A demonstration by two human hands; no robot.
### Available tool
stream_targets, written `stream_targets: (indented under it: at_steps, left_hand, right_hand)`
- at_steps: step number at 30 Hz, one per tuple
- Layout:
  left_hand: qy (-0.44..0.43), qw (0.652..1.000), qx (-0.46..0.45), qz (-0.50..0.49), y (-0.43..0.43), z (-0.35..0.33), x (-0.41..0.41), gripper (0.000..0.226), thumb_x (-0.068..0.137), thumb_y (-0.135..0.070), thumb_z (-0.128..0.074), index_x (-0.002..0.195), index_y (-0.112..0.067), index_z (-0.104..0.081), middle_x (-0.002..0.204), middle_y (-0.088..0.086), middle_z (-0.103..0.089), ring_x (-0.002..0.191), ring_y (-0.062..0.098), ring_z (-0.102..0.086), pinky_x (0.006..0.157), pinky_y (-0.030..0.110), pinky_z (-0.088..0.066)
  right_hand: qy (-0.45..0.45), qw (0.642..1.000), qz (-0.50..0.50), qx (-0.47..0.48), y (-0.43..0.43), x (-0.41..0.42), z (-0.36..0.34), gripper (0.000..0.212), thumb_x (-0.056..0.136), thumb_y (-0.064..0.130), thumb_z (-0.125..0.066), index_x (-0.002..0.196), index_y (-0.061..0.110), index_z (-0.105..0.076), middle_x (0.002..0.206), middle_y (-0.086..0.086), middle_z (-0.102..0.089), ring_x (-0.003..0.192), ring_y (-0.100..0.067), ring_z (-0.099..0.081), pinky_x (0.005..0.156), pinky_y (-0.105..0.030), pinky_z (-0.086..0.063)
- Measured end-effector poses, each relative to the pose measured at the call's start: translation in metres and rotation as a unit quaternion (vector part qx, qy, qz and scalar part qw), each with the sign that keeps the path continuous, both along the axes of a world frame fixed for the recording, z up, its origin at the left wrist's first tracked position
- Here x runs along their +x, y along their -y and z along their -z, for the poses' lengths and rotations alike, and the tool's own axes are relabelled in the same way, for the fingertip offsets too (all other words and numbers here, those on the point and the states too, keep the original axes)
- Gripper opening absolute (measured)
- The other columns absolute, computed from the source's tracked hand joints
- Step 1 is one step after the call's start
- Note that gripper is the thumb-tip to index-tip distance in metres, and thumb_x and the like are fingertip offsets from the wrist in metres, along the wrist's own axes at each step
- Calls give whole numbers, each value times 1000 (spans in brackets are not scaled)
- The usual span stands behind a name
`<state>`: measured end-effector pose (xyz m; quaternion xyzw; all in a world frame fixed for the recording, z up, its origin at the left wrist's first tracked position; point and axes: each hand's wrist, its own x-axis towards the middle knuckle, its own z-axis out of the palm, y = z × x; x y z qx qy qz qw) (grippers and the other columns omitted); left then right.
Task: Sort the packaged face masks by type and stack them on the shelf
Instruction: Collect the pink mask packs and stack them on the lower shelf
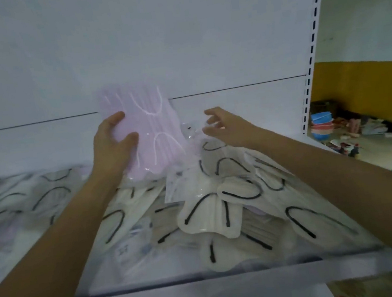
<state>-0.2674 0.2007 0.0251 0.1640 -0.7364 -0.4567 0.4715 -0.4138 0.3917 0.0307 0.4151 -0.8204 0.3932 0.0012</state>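
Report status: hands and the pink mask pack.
Left hand grips pink mask pack, raised above the pile. Right hand open beside it. Beige black-looped packs heaped unsorted on shelf below.

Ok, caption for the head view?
Left hand holds a pink mask pack over beige masks heaped on the shelf; open right hand beside it.

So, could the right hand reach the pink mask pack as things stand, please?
Probably yes: the right hand is open just beside the pink mask pack, nothing between them; the left hand grips its other edge.
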Motion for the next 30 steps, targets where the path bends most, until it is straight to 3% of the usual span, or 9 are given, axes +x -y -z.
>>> stream_targets:
  at_steps: [2, 4, 11, 16, 18, 22, 24, 27, 30]
  left_hand:
    - [4, 1000, 9, -19, 9, 2, 4, 47, 83, 0, -61, 127, -15, -52, 131, 6, -52, 116, 23, -53, 99, 34, -46]
    - [4, 1000, 9, -21, 14, 3, 3, 47, 83, 1, -60, 127, -15, -53, 130, 6, -51, 117, 25, -53, 101, 40, -45]
    - [10, 1000, -22, 8, 3, -2, -16, 47, 83, 3, -59, 127, -14, -52, 124, -2, -49, 121, 20, -49, 106, 36, -40]
    - [17, 998, -56, 7, 0, -2, -17, 47, 83, 5, -56, 126, -13, -53, 132, 2, -49, 121, 15, -47, 102, 23, -37]
    - [18, 998, -56, -5, 5, -1, -11, 47, 83, 7, -56, 126, -13, -54, 133, 3, -49, 123, 16, -46, 102, 22, -37]
    - [29, 998, -35, -41, 20, 7, 12, 45, 85, 5, -55, 125, -15, -54, 131, 0, -48, 122, 20, -47, 105, 33, -39]
    - [30, 998, -26, -57, 28, 10, 22, 44, 85, 4, -55, 125, -15, -54, 130, -1, -48, 122, 20, -47, 104, 32, -40]
    - [16, 996, -7, -86, 36, 12, 30, 44, 86, 4, -54, 126, -13, -54, 133, 5, -49, 120, 22, -49, 98, 30, -43]
    - [-3, 992, 11, -127, 40, 14, 31, 44, 86, 5, -52, 127, -10, -54, 134, 8, -48, 122, 19, -47, 88, 11, -37]
  right_hand:
    - [-7, 976, -32, 217, -22, -14, 15, 58, 95, 36, -48, 145, 18, -26, 140, -3, -45, 124, -17, -46, 101, -26, -32]
    - [0, 964, -20, 267, -46, -27, 24, 57, 94, 36, -49, 144, 20, -27, 138, 2, -46, 126, -18, -45, 101, -25, -32]
    - [49, 968, 51, 241, -100, -54, 29, 48, 91, 15, -54, 137, 12, -39, 121, -4, -54, 111, -20, -53, 85, -25, -40]
    - [-32, 991, 46, 118, -54, -58, 18, 37, 93, 15, -55, 129, 12, -49, 129, -9, -54, 119, -20, -52, 100, -29, -39]
    - [-4, 989, 31, 144, -27, -54, 16, 46, 93, 23, -55, 136, 14, -42, 136, -10, -48, 121, -21, -50, 96, -26, -38]
    - [44, 956, 38, 287, 8, -57, 19, 73, 87, 30, -62, 146, 13, -23, 147, -11, -34, 118, -25, -48, 92, -29, -43]
    - [33, 964, 35, 261, 15, -57, 16, 76, 82, 25, -68, 145, 13, -26, 145, -10, -36, 125, -27, -45, 100, -31, -39]
    - [-30, 980, 6, 195, 18, -49, 11, 71, 80, 20, -70, 141, 13, -33, 139, -8, -42, 120, -21, -44, 90, -24, -34]
    - [-69, 990, -10, 126, 21, -42, 9, 63, 82, 14, -66, 138, 13, -36, 135, -6, -46, 113, -17, -45, 85, -22, -32]
